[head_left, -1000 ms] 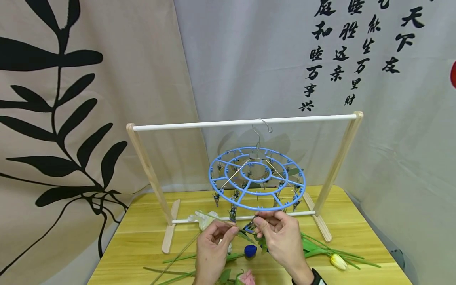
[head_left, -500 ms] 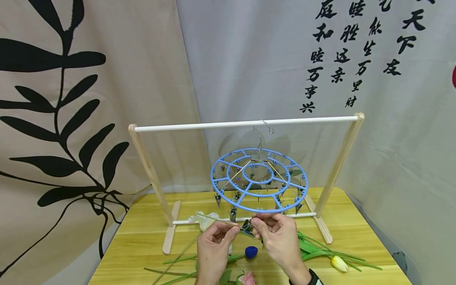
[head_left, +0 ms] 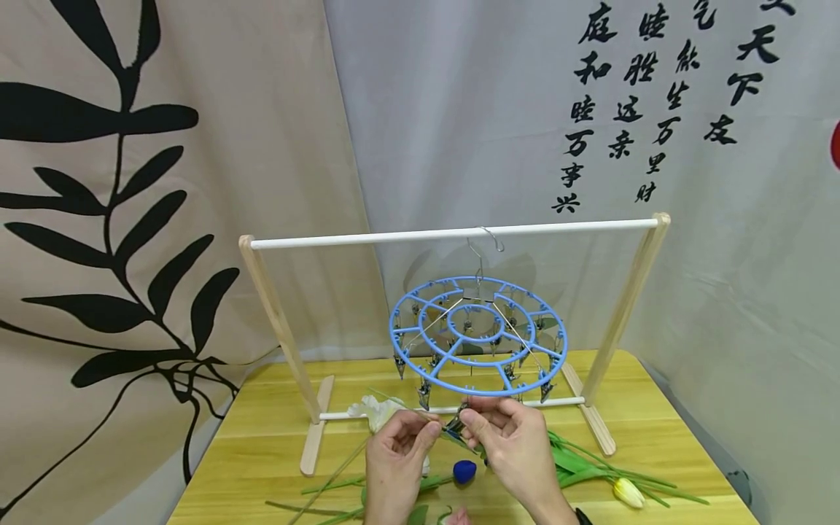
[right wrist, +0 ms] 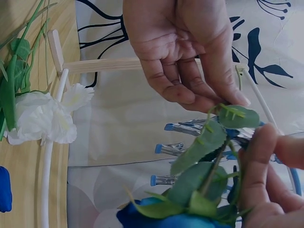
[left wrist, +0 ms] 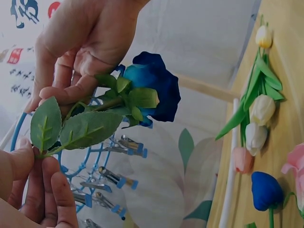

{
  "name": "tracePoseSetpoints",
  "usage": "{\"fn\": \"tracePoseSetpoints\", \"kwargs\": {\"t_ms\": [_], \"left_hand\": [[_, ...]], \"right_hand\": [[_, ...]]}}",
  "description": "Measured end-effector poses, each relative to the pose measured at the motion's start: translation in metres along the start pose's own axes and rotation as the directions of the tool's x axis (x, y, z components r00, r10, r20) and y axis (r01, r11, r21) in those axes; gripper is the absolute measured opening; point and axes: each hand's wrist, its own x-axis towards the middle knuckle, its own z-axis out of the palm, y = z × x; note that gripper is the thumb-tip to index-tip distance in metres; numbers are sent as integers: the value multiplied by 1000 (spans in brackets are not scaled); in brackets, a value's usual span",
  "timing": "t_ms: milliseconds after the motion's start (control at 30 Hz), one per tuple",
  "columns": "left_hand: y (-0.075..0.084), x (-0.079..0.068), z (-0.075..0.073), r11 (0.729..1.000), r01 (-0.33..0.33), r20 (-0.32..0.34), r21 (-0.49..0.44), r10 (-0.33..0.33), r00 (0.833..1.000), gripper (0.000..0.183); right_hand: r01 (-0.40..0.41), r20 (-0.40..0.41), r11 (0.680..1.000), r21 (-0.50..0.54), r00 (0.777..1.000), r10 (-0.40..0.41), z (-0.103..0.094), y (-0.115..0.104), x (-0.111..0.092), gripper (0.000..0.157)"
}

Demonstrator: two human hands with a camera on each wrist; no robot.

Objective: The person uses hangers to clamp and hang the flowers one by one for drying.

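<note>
A blue rose (left wrist: 159, 90) with green leaves is held between both hands, its head toward the right hand's side. The left hand (head_left: 397, 463) pinches its stem by the leaves between thumb and fingertips. The right hand (head_left: 518, 452) grips a small metal clip (head_left: 457, 421) close against the stem, below the front edge of a round blue hanger (head_left: 479, 394). Leaves and fingers partly hide the clip's tips in the right wrist view. More metal clips (left wrist: 111, 176) with blue ends dangle from the hanger's rings.
The hanger's hook hangs on the white bar (head_left: 361, 239) of a wooden stand. On the wooden table (head_left: 256, 437) lie a white flower (head_left: 380, 412), a blue tulip (head_left: 464, 472), a pink flower (head_left: 457, 516) and, at right, a yellow tulip (head_left: 628, 493) with green stems.
The hanger has turned a little, shifting its spokes and dangling clips. The clip in the right hand has changed its tilt beside the stem. Both hands stay close to the same place.
</note>
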Motion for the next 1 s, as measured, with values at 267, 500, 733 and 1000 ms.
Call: {"fn": "tracePoseSetpoints", "kwargs": {"t_ms": [267,500,733,1000], "left_hand": [[1,1,-2,999,34,-26,12,-34,999,13],[2,3,-8,998,47,-36,39,-46,998,15],[2,7,-15,998,39,-57,47,-36,998,16],[3,19,-24,996,40,-79,82,-33,996,17]], "right_hand": [[-113,-9,993,25,993,114,-1,-6,-3,29],[-83,23,996,-23,996,84,-2,-8,-10,34],[103,70,986,-129,993,-95,-7,-3,-20,36],[352,142,915,-199,934,-329,-19,14,-26,29]]}}
